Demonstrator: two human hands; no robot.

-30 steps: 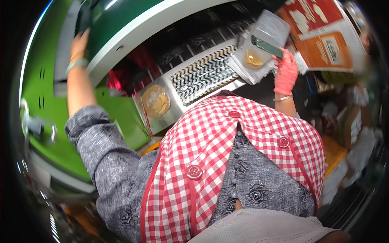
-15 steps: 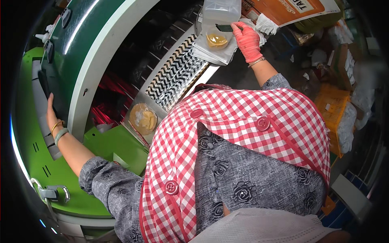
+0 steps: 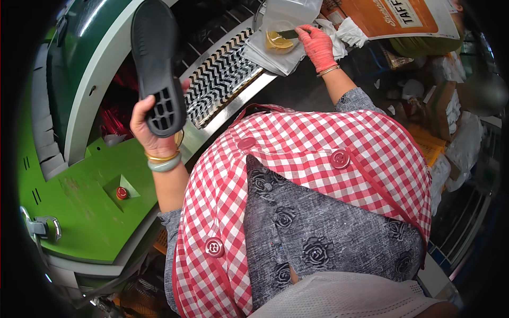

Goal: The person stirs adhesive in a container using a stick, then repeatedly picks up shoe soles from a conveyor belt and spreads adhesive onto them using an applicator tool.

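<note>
My bare left hand [image 3: 151, 130] grips a black shoe sole [image 3: 154, 47] near its heel end, where a grid of hollows shows. The sole is raised upright in front of the white arch of a machine. At the far side, my right hand [image 3: 318, 49] wears a pinkish-red glove. Its fingers pinch a dark flat-handled tool [image 3: 288, 34], whose kind I cannot make out. The tool's tip reaches the yellow, glue-like stuff [image 3: 277, 42] in a clear plastic container [image 3: 291, 13]. White sheets [image 3: 273, 61] lie under the container.
Between my hands runs a rack with black-and-white zigzag strips [image 3: 217, 77] and a metal edge. To the left stands a green machine [image 3: 79, 212] with a red button [image 3: 122, 193] and a white arch [image 3: 82, 114]. An orange printed bag [image 3: 371, 16] and a yellow crate [image 3: 427, 142] are on the right.
My left hand has come away from the machine's left side and swung right, bringing the sole into full view. My right hand has shifted slightly, its tool now down at the yellow stuff.
</note>
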